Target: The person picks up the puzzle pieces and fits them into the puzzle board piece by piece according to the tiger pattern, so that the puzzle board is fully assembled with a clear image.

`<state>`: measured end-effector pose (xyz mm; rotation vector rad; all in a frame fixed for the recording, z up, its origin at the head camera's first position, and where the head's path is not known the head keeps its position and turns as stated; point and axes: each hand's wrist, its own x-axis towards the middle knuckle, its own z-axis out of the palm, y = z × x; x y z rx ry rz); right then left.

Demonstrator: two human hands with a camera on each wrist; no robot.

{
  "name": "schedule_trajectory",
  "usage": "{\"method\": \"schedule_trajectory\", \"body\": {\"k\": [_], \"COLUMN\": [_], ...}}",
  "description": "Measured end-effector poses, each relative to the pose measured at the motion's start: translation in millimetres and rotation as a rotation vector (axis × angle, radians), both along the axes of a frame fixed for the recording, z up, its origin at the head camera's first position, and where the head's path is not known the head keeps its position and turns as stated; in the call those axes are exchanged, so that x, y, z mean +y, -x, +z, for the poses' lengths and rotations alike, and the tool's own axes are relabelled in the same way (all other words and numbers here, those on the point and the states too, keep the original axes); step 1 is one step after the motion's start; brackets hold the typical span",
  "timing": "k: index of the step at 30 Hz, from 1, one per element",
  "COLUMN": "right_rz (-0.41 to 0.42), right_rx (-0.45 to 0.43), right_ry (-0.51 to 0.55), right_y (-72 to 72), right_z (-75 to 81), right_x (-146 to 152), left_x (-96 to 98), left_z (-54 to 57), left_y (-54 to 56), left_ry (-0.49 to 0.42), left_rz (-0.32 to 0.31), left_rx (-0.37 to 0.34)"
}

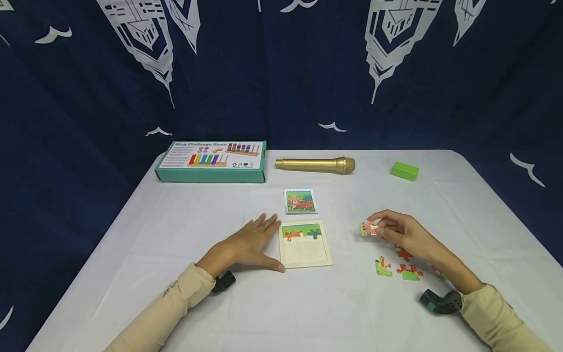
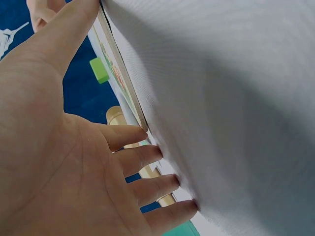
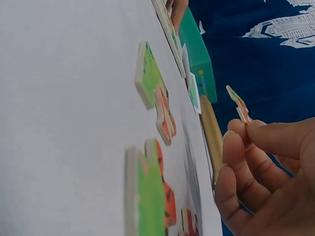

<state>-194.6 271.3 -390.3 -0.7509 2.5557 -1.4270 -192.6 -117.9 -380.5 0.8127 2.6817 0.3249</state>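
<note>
My left hand (image 1: 248, 247) lies with spread, straight fingers against the left edge of a square wooden puzzle board (image 1: 305, 258). Along the top of that board sits a strip of picture with green, an orange tiger part and a plant; its lower part is bare wood. Between thumb and fingertips my right hand (image 1: 406, 232) pinches a puzzle piece (image 1: 368, 228), held above the cloth as the right wrist view shows. Loose puzzle pieces in orange and green, among them a corner piece (image 1: 383, 267) and an edge piece (image 1: 410, 273), lie below the right hand, partly hidden by it.
Behind the board lies a small tiger picture card (image 1: 301, 201). Farther back are a green Ring Challenge Game box (image 1: 210, 175), a gold microphone (image 1: 312, 165) and a green block (image 1: 404, 171). A dark blue curtain (image 1: 264, 73) hangs behind the white-covered table (image 1: 281, 313).
</note>
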Motion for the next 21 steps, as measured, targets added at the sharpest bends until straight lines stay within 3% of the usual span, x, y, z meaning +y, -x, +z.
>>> {"method": "schedule_trajectory", "body": {"k": [14,21], "right_rz": [-0.072,-0.046], "right_rx": [-0.134,-0.168], "right_ry": [0.036,0.056], "right_y": [5.7,9.3], "right_z": [7.6,8.4], "right_x": [-12.1,-19.3], "left_x": [1.3,1.0], "left_z": [3.4,2.6], "left_y": [-1.2,-1.7], "left_ry": [-0.004,-0.008], "left_rz": [0.012,0.01], "left_rx": [-0.014,-0.006]}}
